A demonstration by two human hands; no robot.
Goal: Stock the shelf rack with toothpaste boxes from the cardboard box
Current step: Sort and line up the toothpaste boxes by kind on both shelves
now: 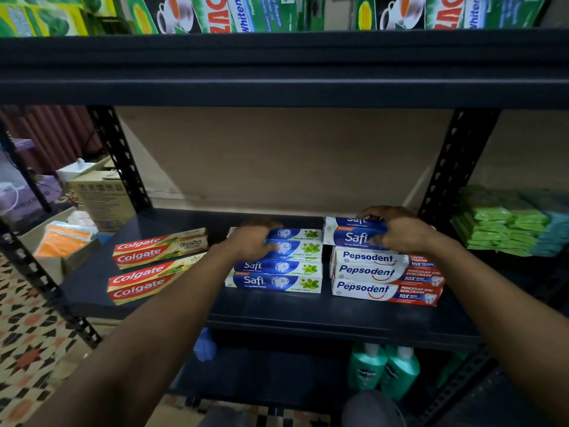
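Cardboard, thin and printed dark blue and white, forms the long Safi toothpaste box [354, 238] that the person's right grip [397, 232] clamps, fingers curled over its far edge and thumb at the front. It sits atop the stack of white-and-red Pepsodent boxes [369, 272] on the dark metal shelf [277, 306]. The left grip [251, 241] curls round the left end of an upper blue-and-white Safi Double Mint box [298, 235] in the neighbouring stack. Each box is probably light, stiff along its length but easily dented on the panels, and slightly slick. Pinching across the short width, near the middle or at one end, should keep it square. Both boxes lie flat, long axis left to right along the shelf front, brand names reading rightward.
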